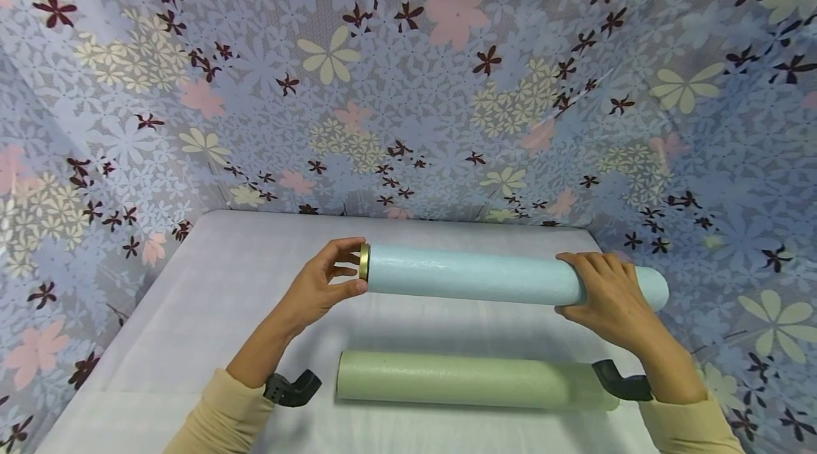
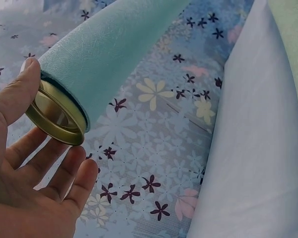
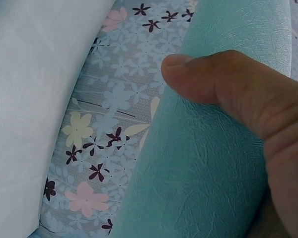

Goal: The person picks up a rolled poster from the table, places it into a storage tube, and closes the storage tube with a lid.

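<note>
Both of my hands hold a long light-blue tube (image 1: 472, 275) level above the white table, its surface finely wrinkled. At its left end sits a gold metal lid (image 2: 57, 111) with a raised rim and a recessed middle, a narrow dark gap showing between rim and tube. My left hand (image 1: 319, 285) pinches this lid, thumb on one side and fingertips on the opposite side of the rim. Toward the other end, my right hand (image 1: 609, 298) grips the tube from above, thumb along its near side. A pale green tube (image 1: 472, 379) lies on the table nearer to me.
The white-covered table (image 1: 210, 312) ends at a back edge just beyond the blue tube. Floral cloth (image 1: 408, 99) hangs behind it and on both sides. A black wrist mount (image 1: 622, 383) on my right arm overlaps the green tube's right end in the head view.
</note>
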Motion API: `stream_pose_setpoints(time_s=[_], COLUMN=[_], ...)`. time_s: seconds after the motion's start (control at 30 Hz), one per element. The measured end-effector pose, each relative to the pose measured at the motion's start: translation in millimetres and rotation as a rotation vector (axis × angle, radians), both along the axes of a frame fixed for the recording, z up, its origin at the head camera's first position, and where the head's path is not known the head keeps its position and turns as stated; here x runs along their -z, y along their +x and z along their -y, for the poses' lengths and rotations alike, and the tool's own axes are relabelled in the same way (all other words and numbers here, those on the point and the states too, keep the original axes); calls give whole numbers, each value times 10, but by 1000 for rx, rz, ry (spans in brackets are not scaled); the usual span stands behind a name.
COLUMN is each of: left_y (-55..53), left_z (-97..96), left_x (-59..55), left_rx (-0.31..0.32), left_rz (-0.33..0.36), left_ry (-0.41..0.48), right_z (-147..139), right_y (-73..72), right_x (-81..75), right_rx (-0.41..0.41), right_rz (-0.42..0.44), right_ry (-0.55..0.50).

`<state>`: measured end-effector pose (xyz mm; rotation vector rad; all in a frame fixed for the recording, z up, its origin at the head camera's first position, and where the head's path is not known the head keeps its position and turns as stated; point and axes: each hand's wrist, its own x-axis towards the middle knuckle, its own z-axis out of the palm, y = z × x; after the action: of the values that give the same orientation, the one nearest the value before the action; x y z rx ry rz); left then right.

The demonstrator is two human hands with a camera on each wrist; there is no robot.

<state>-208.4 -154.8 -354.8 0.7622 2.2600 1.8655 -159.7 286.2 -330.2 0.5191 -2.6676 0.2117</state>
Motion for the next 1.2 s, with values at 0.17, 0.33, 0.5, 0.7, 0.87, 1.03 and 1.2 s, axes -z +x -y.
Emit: stream_pose_setpoints(time_s=[0.17, 0.33, 0.5, 0.7, 0.87, 1.03, 1.2], left_y=[9, 5, 2, -6, -14, -20, -25], left_z=[-19, -32, -38, -53, -70, -90, -106], left_x=[-15, -5, -1, 3, 11, 19, 45], left_rx=[8, 15, 15, 17, 18, 19, 25], left_rz=[-4, -8, 2, -29, -59, -54, -43], left_ry=[-1, -7, -7, 5, 7, 6, -19], right_z=[-8, -14, -19, -20, -15, -19, -32], right_y=[5, 1, 1, 2, 5, 1, -7], right_x=[4, 9, 11, 12, 11, 14, 25], right_rx=[-4, -5, -9, -14, -6, -4, -9], right_rz=[-3, -5, -8, -12, -3, 2, -5], right_ry=[-3, -3, -4, 6, 16, 24, 26])
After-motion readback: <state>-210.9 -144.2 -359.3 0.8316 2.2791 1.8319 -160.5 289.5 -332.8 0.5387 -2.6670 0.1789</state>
